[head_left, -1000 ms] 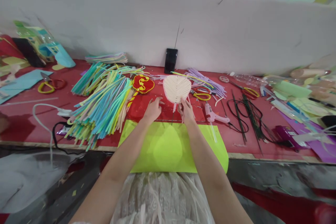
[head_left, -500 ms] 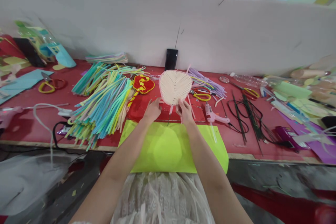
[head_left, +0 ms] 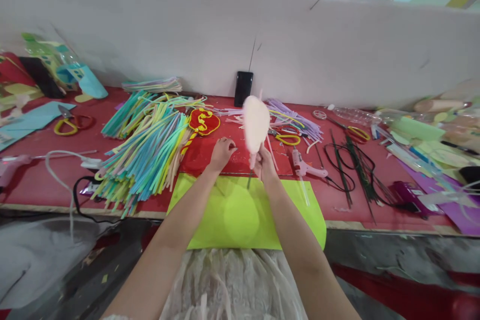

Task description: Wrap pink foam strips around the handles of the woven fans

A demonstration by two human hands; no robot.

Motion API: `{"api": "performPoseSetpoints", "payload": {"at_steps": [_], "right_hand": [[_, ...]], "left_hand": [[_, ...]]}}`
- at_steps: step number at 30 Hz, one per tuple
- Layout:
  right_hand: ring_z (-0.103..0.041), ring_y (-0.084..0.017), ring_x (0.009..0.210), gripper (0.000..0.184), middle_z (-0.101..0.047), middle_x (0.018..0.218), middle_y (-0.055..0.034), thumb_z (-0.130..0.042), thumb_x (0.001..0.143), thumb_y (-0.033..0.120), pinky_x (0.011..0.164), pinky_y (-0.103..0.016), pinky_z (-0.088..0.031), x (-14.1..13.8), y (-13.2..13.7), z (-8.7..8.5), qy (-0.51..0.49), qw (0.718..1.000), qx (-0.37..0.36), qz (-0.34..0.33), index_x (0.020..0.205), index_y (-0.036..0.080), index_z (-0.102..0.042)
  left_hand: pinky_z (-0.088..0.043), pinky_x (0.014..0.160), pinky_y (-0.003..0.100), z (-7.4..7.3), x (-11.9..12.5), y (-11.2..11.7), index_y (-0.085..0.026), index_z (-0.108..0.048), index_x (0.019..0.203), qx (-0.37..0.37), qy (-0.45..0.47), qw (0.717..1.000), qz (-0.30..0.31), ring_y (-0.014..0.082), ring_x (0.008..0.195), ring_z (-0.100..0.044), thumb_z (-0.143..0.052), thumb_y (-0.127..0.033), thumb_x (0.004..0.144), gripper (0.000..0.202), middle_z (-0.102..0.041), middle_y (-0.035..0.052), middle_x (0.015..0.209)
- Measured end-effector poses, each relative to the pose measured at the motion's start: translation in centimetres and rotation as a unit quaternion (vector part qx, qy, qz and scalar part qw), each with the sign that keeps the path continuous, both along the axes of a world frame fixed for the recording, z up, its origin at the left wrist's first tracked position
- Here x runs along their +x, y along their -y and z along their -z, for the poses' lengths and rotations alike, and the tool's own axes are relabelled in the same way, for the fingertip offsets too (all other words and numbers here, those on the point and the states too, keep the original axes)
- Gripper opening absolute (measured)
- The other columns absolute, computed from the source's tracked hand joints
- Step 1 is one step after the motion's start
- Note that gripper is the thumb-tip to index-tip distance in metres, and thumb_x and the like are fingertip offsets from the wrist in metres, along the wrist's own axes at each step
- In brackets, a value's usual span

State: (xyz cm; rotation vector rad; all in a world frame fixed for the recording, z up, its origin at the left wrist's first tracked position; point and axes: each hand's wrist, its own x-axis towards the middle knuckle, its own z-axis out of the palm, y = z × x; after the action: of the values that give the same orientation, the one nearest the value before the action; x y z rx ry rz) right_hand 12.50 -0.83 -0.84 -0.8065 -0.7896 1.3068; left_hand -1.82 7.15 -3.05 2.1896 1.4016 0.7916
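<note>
Cream and blurred, one fan (head_left: pixel 257 122) is held up above the red table (head_left: pixel 392 160), between the two hands and a little nearer the right. Its long axis stands close to upright in view: the broad rounded end points up toward the wall (head_left: pixel 150 25), and the head narrows downward to the stem. One dark rod (head_left: pixel 249 180) shows below it, running down over the lime sheet (head_left: pixel 292 210); whether they touch cannot be told.

Two bare hands are at work. Fingers and thumb of the right hand (head_left: pixel 264 162) are clamped on the stem, just under the head. Near the fan but apart from it, the left hand (head_left: pixel 222 152) has its fingers curled in over the red sheet (head_left: pixel 202 155); whether they pinch anything cannot be told.

Around them, counted: one black phone (head_left: pixel 243 89) propped upright behind the fan; one red ornament (head_left: pixel 204 121) with yellow trim, its yellow handle slanting down to the left; three pairs of scissors, at left (head_left: pixel 69 122), middle (head_left: pixel 288 138) and right (head_left: pixel 356 132); two pink glue guns, one at right (head_left: pixel 305 166), one at the left edge (head_left: pixel 15 165). Coloured strips (head_left: pixel 150 145) lie heaped left of the hands, purple strips (head_left: pixel 300 117) behind the middle scissors, both too many to count.
</note>
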Motion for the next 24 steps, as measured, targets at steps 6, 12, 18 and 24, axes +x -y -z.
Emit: {"api": "performPoseSetpoints", "payload": {"at_steps": [6, 12, 18, 24], "right_hand": [[-0.002, -0.007, 0.039, 0.013, -0.018, 0.051, 0.0092, -0.049, 0.08, 0.024, 0.031, -0.016, -0.01, 1.8, 0.0, -0.3, -0.11, 0.993, 0.036, -0.003, 0.07, 0.022, -0.04], [-0.003, -0.009, 0.04, 0.021, -0.016, 0.05, 0.0093, -0.051, 0.08, 0.029, 0.033, -0.016, -0.009, 2.0, 0.4, -0.3, -0.095, 0.995, 0.02, -0.017, 0.067, 0.023, -0.035], [-0.004, -0.007, 0.037, 0.029, -0.016, 0.046, 0.0108, -0.051, 0.08, 0.029, 0.033, -0.018, -0.007, 1.9, 0.3, -0.3, -0.107, 0.987, -0.027, -0.113, 0.063, 0.023, -0.028], [-0.004, -0.006, 0.035, 0.034, -0.017, 0.043, 0.0119, -0.052, 0.08, 0.031, 0.033, -0.018, -0.006, 1.9, 0.5, -0.1, -0.076, 0.984, -0.059, -0.15, 0.06, 0.023, -0.026]], "left_hand": [[-0.041, 0.085, 0.033, 0.5, -0.2, 0.2, -0.017, -0.061, 0.084, 0.054, -0.027, 0.998, -0.026, 0.0183, 0.087, -0.052, -0.06, -0.025, 0.077, 0.011, -0.058, 0.0065, 0.088], [-0.04, 0.086, 0.033, 1.0, -0.4, -0.3, -0.017, -0.063, 0.088, 0.027, -0.017, 0.999, -0.026, 0.0181, 0.09, -0.051, -0.053, -0.021, 0.081, 0.013, -0.058, 0.0073, 0.091], [-0.041, 0.083, 0.031, 1.1, -0.5, -0.5, -0.016, -0.064, 0.089, 0.03, -0.013, 0.999, -0.023, 0.0168, 0.084, -0.053, -0.042, -0.018, 0.085, 0.022, -0.059, 0.0081, 0.089], [-0.041, 0.085, 0.03, 1.1, -0.5, -0.5, -0.016, -0.063, 0.087, 0.025, -0.004, 0.999, -0.019, 0.016, 0.086, -0.053, -0.055, -0.019, 0.08, 0.012, -0.059, 0.0065, 0.088]]}}
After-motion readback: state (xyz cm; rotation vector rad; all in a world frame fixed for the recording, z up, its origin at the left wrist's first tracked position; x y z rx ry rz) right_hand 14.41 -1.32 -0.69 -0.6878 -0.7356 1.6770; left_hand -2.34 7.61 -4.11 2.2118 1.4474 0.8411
